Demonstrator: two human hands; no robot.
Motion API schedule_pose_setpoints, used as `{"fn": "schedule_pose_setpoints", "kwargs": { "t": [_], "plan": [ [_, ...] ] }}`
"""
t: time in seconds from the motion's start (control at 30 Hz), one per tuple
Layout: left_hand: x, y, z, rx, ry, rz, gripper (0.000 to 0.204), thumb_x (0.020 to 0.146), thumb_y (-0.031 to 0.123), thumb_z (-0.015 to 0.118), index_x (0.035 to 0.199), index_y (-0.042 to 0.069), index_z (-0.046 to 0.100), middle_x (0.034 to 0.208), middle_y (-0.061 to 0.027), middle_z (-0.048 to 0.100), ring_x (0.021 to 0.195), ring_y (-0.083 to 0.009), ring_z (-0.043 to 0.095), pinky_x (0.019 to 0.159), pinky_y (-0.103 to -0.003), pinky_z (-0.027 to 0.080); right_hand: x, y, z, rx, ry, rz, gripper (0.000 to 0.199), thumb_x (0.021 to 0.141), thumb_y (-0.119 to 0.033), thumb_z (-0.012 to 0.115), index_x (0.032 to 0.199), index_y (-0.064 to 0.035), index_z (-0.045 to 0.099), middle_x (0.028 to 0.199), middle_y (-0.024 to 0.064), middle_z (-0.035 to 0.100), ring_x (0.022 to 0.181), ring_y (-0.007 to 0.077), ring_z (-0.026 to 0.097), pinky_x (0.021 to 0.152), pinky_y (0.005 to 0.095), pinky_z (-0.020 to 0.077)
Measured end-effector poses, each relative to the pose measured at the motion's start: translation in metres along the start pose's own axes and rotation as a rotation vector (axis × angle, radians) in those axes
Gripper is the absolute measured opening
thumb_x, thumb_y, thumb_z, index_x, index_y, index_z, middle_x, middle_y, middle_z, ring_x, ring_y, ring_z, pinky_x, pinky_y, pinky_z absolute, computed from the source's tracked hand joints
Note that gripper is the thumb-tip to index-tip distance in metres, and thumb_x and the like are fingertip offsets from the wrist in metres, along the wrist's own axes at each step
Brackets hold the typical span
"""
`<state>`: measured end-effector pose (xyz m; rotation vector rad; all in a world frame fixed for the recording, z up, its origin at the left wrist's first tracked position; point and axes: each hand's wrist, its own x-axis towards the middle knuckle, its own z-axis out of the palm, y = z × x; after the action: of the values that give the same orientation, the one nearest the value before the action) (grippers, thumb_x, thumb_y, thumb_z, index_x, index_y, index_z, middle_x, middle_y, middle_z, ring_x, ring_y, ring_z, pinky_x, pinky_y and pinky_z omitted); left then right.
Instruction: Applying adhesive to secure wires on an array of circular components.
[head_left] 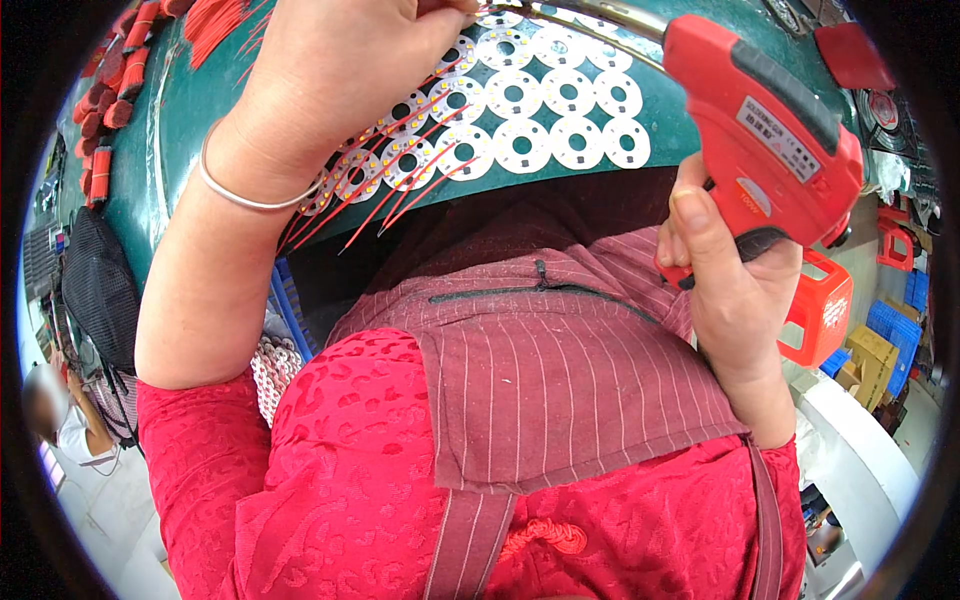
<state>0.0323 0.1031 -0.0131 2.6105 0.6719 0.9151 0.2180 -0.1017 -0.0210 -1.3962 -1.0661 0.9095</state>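
While the right hand grips a red soldering gun, the left hand pinches a red wire at the round white boards panel on the green bench; nearer boards carry wires, farther ones appear bare.

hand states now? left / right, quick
Left hand: closed, pinching thin red wires over the white round boards.
Right hand: closed around the grip of the red soldering gun.
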Motion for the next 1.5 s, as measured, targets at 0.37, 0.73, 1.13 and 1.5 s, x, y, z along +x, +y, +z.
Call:
{"fn": "schedule_pose_setpoints", "kwargs": {
  "t": [0.37, 0.73, 1.13, 1.5],
  "plan": [
    [-0.001, -0.003, 0.000, 0.015, 0.004, 0.024, 0.004, 0.069, -0.002, 0.071, 0.071, 0.000, 0.068, 0.068, -0.0146, 0.065, 0.065, -0.0289, 0.065, 0.060, -0.034, 0.051, 0.001, -0.006, -0.001, 0.002, 0.008, -0.065, 0.027, 0.094, -0.006, 0.056, 0.119, 0.0045, 0.051, 0.124, 0.0201, 0.058, 0.064, 0.0072, 0.051, 0.058, 0.0250, 0.0490],
    [-0.001, -0.001, 0.001, 0.026, 0.020, 0.049, 0.005, 0.069, -0.001, 0.071, 0.072, 0.001, 0.068, 0.069, -0.0142, 0.065, 0.066, -0.0292, 0.064, 0.060, -0.035, 0.050, 0.003, -0.007, 0.003, -0.014, 0.008, -0.042, 0.027, 0.094, -0.007, 0.058, 0.118, 0.0048, 0.053, 0.117, 0.0180, 0.062, 0.063, 0.0077, 0.052, 0.057, 0.0248, 0.0487],
    [-0.001, -0.002, 0.002, -0.038, 0.033, 0.038, 0.004, 0.069, -0.001, 0.071, 0.072, 0.000, 0.068, 0.069, -0.0149, 0.065, 0.066, -0.0293, 0.065, 0.061, -0.035, 0.051, 0.001, -0.001, 0.000, -0.033, -0.009, -0.064, 0.023, 0.093, -0.005, 0.060, 0.113, 0.0055, 0.055, 0.093, 0.0102, 0.059, 0.061, 0.0082, 0.052, 0.055, 0.0251, 0.0482],
    [-0.001, -0.001, 0.002, 0.043, 0.000, 0.030, 0.006, 0.069, 0.000, 0.071, 0.074, 0.001, 0.068, 0.073, -0.0142, 0.064, 0.071, -0.0304, 0.064, 0.065, -0.036, 0.050, -0.003, -0.010, -0.001, -0.042, 0.015, -0.043, 0.028, 0.094, -0.005, 0.056, 0.120, 0.0055, 0.051, 0.125, 0.0209, 0.058, 0.063, 0.0067, 0.051, 0.058, 0.0248, 0.0484]
  ]
}}
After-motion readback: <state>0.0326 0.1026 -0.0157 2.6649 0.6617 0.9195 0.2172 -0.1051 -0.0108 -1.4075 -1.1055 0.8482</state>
